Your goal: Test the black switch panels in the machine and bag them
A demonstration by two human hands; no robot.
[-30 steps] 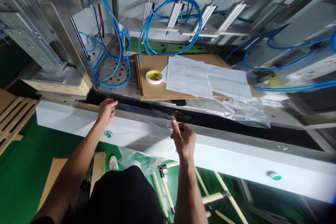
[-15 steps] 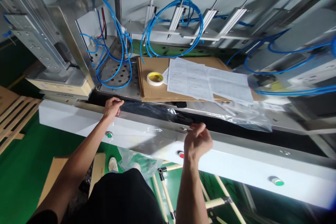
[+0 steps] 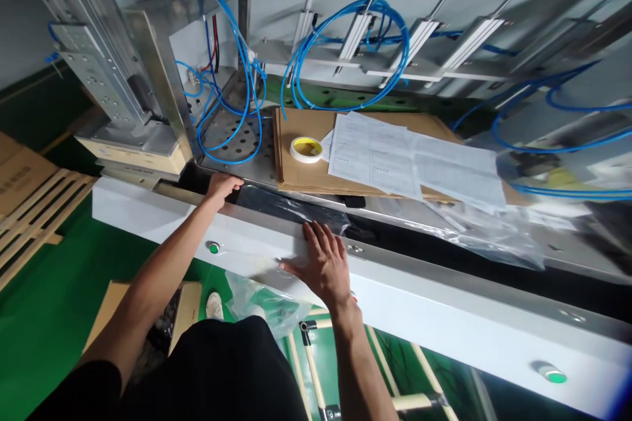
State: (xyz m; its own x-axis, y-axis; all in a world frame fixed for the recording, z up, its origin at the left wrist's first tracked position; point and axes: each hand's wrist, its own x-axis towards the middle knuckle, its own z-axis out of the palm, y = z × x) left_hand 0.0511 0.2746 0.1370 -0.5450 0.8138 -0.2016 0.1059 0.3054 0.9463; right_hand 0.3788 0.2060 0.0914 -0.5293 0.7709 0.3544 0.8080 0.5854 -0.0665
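A clear plastic bag (image 3: 286,205) lies across the metal ledge and the dark gap, and more clear film hangs below the white front panel (image 3: 424,296). My left hand (image 3: 224,187) is closed at the bag's upper left corner, fingers pinched on the film. My right hand (image 3: 323,260) lies spread on the bag and panel edge, palm down. Beyond the hands a roll of tape (image 3: 306,149) and printed sheets (image 3: 370,151) rest on flat brown cardboard (image 3: 301,175).
Blue air hoses (image 3: 296,72) loop above the bench. Green buttons (image 3: 214,248) (image 3: 555,377) sit on the panel. An open carton (image 3: 187,316) and a tube frame (image 3: 311,355) stand below, with a wooden pallet (image 3: 44,210) at left.
My right hand has moved left and opened from a closed pose to lie flat on the film. My left hand stays closed at the bag's corner. The view has shifted slightly.
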